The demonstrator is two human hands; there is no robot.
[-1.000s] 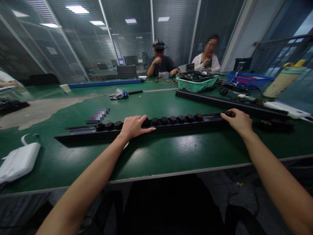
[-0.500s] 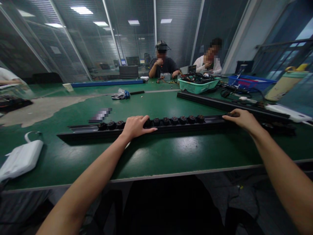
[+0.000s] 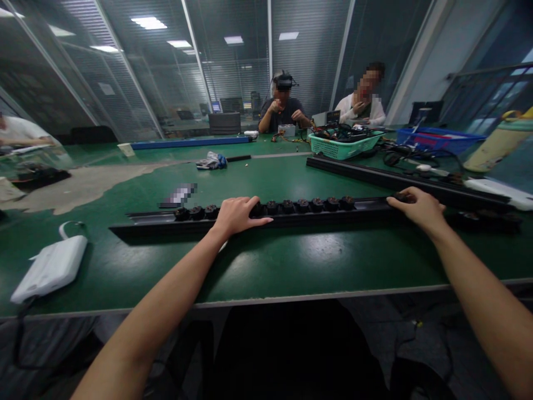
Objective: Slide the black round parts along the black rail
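Left hand (image 3: 238, 215): fingers curled over the black rail (image 3: 316, 218), thumb laid along its near side; the rail is grasped. Right hand (image 3: 420, 206): thumb and fingers pinched on a small dark piece (image 3: 402, 196) at the rail's right-hand portion (its shape is largely hidden by the hand).

The rail lies lengthwise across the green tabletop (image 3: 316, 272), before the person. Round black modules (image 3: 302, 206) stand in a row in its channel: three visible left of the left hand, six clear to its right, another partly covered by the fingers. A bare stretch of channel separates the last module from the right hand.

Beyond the rail, right side: a second black rail (image 3: 400, 179), set at an angle, and a green basket (image 3: 345, 148) filled with dark cables. Left side: a white device (image 3: 52, 268). Two co-workers sit across the tabletop.
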